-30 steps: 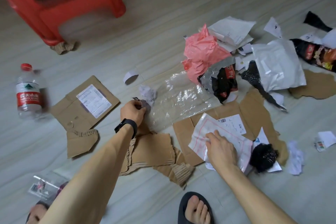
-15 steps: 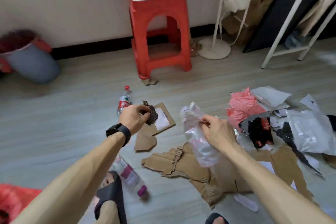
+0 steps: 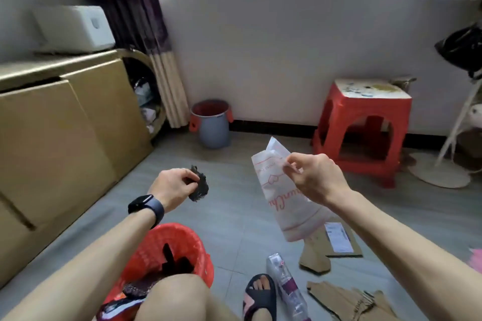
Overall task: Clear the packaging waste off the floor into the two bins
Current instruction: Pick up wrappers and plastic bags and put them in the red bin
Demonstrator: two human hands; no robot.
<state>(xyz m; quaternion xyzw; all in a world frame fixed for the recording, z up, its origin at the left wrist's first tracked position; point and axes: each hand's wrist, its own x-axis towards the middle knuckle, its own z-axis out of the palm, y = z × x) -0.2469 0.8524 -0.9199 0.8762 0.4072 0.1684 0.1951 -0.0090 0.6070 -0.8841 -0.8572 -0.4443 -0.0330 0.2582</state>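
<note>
The left hand [image 3: 172, 185] grips a crumpled black scrap [image 3: 199, 187] near the red mesh bin [image 3: 182, 240]. The right hand [image 3: 315, 177] pinches a hanging white plastic bag [image 3: 284, 206]; its pink cursive lettering is unreadable. A grey bin [image 3: 214, 130] stands by the wall.

Floor [image 3: 229, 216] bears red basket [image 3: 172, 227], grey bin [image 3: 214, 133], stool [image 3: 336, 122], cardboard [image 3: 339, 297], bottle [image 3: 284, 281]

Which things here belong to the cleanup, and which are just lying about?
Job: left hand holding black scrap; right hand holding white plastic bag; red basket; grey bin; torn cardboard.
Lying about: red stool; curtain; big cardboard boxes.
</note>
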